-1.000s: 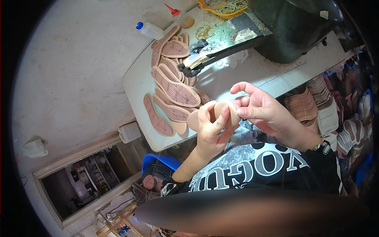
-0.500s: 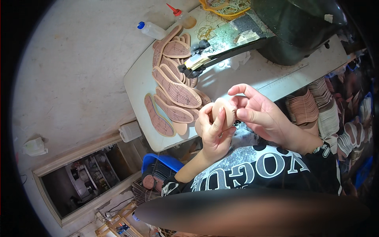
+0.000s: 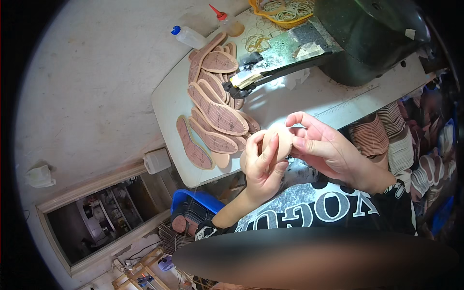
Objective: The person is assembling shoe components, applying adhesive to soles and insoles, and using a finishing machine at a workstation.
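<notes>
My left hand (image 3: 262, 169) is closed around a beige insole (image 3: 279, 140), its thumb lying along the smooth face. At the insole's right edge, the thumb and bent fingers of my right hand (image 3: 321, 147) pinch the rim, while its index finger arches above. Part of the insole is hidden behind my left fingers. Just beyond my left hand, a pile of brown-faced insoles with gathered edges (image 3: 220, 113) covers the left part of the white table (image 3: 181, 164). One insole with a pale yellow-green border (image 3: 193, 145) lies nearest the table's left edge.
A dark green machine arm (image 3: 290, 53) reaches over the table. Behind the pile stand a blue-capped bottle (image 3: 188, 37) and a red-tipped bottle (image 3: 229, 24). Stacked insoles (image 3: 372, 137) are on the right; a blue bin (image 3: 193, 198) stands below the table's left corner.
My right fingers have come down onto the insole's rim and its thumb has shifted slightly. The left hand keeps its hold. The whole view has shifted a little.
</notes>
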Tool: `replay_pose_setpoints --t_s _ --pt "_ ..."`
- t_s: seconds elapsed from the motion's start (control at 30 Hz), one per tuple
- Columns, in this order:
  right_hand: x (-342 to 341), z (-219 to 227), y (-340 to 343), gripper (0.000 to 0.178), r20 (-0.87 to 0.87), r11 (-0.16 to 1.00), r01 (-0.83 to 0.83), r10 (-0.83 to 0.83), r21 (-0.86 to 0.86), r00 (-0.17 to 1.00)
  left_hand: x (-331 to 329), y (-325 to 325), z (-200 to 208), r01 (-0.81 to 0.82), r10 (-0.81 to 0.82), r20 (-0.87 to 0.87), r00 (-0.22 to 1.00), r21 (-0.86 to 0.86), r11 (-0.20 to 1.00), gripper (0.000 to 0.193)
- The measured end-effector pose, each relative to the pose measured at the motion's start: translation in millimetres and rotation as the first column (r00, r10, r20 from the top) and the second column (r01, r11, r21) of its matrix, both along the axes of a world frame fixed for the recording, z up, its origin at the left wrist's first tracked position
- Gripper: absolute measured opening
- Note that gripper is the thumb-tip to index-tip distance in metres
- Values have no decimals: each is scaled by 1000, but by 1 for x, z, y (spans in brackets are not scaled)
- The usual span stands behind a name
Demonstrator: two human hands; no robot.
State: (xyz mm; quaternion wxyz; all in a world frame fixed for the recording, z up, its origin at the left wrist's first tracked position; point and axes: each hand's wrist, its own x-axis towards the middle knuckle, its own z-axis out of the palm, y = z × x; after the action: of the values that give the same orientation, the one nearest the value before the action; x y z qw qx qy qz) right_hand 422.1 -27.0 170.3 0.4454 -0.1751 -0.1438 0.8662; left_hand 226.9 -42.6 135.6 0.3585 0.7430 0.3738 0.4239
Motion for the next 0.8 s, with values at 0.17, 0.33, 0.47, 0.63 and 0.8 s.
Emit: replay_pose_setpoints --t_s 0.17,0.33,0.47,0.63,0.8 --pt "-9 1 1 39 230 984 130 -156 125 960 1 7 10 18 -19 -13 1000 -67 998 57" --pt "-8 -3 4 43 261 979 135 -172 152 950 1 9 12 -6 4 -25 1000 -79 997 56" --pt "0 4 11 45 217 998 12 -27 69 976 -6 12 16 -8 7 -47 999 -21 1000 54" --pt "5 6 32 50 726 717 -280 -439 638 529 -28 32 44 93 -129 -71 989 -382 919 45" --pt "-25 -15 26 20 564 951 -69 -120 303 817 -46 82 81 -62 -210 -317 925 -672 738 30"
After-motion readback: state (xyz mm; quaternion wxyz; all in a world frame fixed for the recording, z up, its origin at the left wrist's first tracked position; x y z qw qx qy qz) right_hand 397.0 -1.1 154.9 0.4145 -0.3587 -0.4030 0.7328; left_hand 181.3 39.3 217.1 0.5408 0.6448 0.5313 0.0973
